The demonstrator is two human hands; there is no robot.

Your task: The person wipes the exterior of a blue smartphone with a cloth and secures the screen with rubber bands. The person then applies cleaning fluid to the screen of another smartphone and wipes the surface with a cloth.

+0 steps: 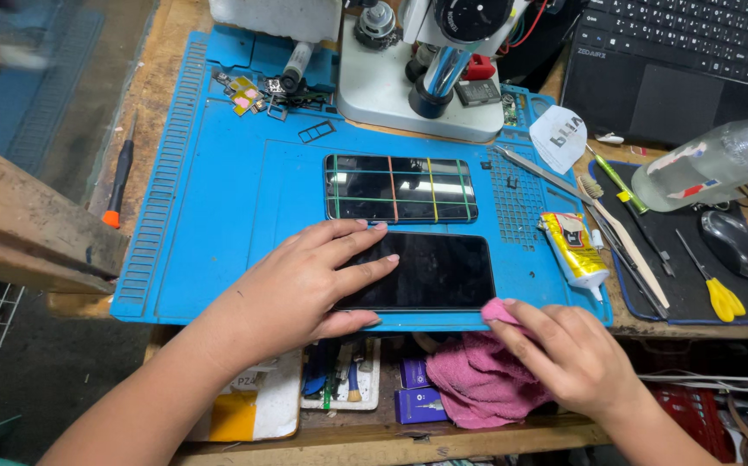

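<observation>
Pinning phone (pixel 430 270) (mat edge (pixel 443 321) near)

A single head-worn camera looks steeply down and forward from close above a workbench, with the blue mat (pixel 218 173) filling the middle of the view. The person's forearms enter from the near edge, the left hand (pixel 305 280) and right hand (pixel 568 354) low in frame. A microscope base (pixel 391 95) and laptop (pixel 684 60) mark the far edge.
</observation>
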